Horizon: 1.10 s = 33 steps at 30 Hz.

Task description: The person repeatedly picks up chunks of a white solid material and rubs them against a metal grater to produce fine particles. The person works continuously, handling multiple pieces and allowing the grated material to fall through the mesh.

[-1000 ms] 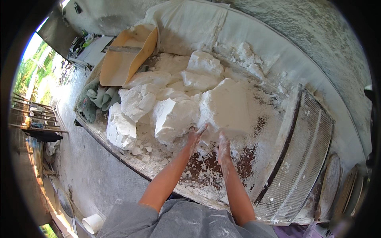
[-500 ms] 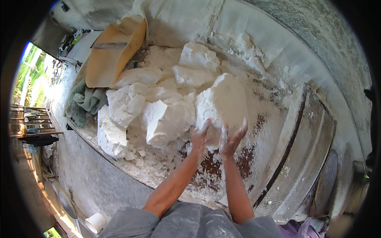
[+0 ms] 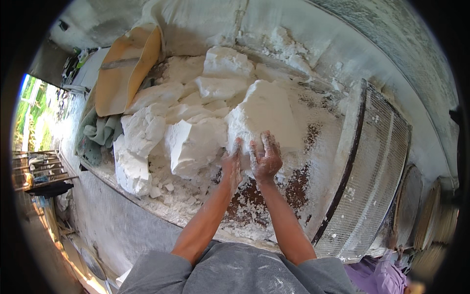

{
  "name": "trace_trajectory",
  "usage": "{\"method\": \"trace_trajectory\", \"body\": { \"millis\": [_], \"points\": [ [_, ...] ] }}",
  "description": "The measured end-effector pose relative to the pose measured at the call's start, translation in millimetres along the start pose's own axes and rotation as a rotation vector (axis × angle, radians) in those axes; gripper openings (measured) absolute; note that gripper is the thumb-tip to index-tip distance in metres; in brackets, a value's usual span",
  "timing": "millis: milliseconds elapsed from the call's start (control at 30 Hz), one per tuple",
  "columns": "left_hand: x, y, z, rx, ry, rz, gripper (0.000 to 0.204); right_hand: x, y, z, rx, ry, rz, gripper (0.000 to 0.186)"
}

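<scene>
Both palms are at the near end of a large white chalky block (image 3: 270, 109), which lies on the powdery bed. My left hand (image 3: 232, 164) rests against its near left corner, fingers stretched out and pointing away from me. Close beside it, my right hand (image 3: 267, 159) has its fingers extended and somewhat spread over the block's near face. White powder coats both sets of fingers. Left of my hands sits another rough white lump (image 3: 196, 144). Neither hand wraps around anything.
More white chunks (image 3: 227, 63) are piled toward the far left. A curved yellowish scoop-like sheet (image 3: 125, 73) leans behind a grey-green cloth (image 3: 100, 130). On the right stands a framed mesh screen (image 3: 374, 171). Purple cloth (image 3: 377, 274) shows at the lower right.
My right hand has turned and moved in closer to my left, its fingers now higher on the block's near face. The view has shifted slightly, so the pile appears farther left.
</scene>
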<state>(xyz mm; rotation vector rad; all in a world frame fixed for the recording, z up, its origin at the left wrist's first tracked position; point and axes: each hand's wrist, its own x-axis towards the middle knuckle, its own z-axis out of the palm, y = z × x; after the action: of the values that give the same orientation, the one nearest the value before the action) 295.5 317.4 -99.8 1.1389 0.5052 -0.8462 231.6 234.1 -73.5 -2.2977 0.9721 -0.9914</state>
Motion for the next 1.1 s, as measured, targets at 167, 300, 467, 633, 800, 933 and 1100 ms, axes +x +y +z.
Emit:
{"method": "trace_trajectory", "body": {
  "millis": [167,300,467,633,800,933,1100],
  "points": [
    [-41.3,-21.2,-2.3,-0.053,0.112,0.201,0.054,-15.3,1.3,-14.5,0.098,-0.056,0.074,0.039],
    [-80.8,-51.2,-63.5,-0.117,0.154,-0.036,0.062,-60.0,-14.4,-26.6,0.063,-0.354,0.167,0.046],
    [-86.6,-67.2,-104.9,-0.186,-0.036,-0.246,0.081,-79.2,-12.6,-37.0,0.081,-0.475,0.234,0.071],
    [-85.7,-61.3,-101.7,-0.255,-0.214,-0.229,0.083,-86.6,-14.3,-51.5,0.151,-0.604,0.477,0.085],
    [-147.2,-42.9,-58.9,-0.086,-0.308,-0.091,0.073,-87.6,-28.2,-117.3,0.227,-0.194,0.361,0.086],
    [-207.3,-29.3,32.6,-0.029,-0.575,0.087,0.065,-47.4,-20.7,-218.8,0.128,0.105,0.208,0.081],
    [-270.5,-81.6,133.1,0.118,-0.913,0.415,0.084,-15.6,12.8,-354.6,0.523,0.321,0.297,0.08]
  ]
}}
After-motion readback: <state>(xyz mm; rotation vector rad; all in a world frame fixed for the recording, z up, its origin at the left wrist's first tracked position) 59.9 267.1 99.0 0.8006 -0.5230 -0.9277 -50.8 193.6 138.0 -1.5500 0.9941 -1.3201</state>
